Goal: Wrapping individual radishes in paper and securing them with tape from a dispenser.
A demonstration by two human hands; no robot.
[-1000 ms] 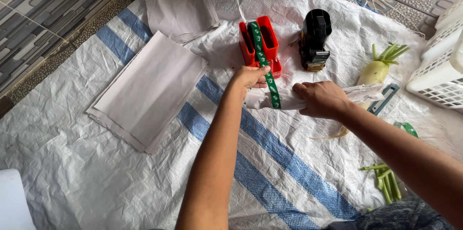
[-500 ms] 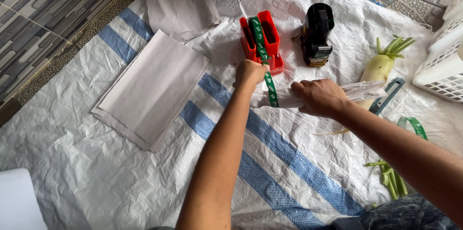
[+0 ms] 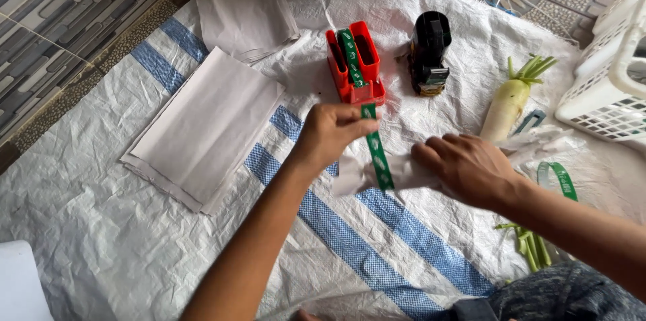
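Observation:
My left hand (image 3: 331, 132) pinches a strip of green tape (image 3: 375, 149) that runs out of a red tape dispenser (image 3: 355, 65) standing on the woven white mat. The tape's end lies over a vegetable wrapped in white paper (image 3: 404, 171). My right hand (image 3: 464, 167) presses down on that wrapped bundle just right of the tape. Both hands are over the middle of the mat, close in front of the dispenser.
A black tape dispenser (image 3: 428, 52) stands right of the red one. A bare white radish with green stalks (image 3: 506, 102) lies further right, beside a white plastic basket (image 3: 609, 79). Stacks of white paper sheets (image 3: 208, 129) lie left. Green stalk scraps (image 3: 528, 247) and a loose tape piece (image 3: 558, 178) lie near my knee.
My left hand has drawn the green tape further out of the red dispenser and down across the wrapped bundle. My right hand stays on the bundle.

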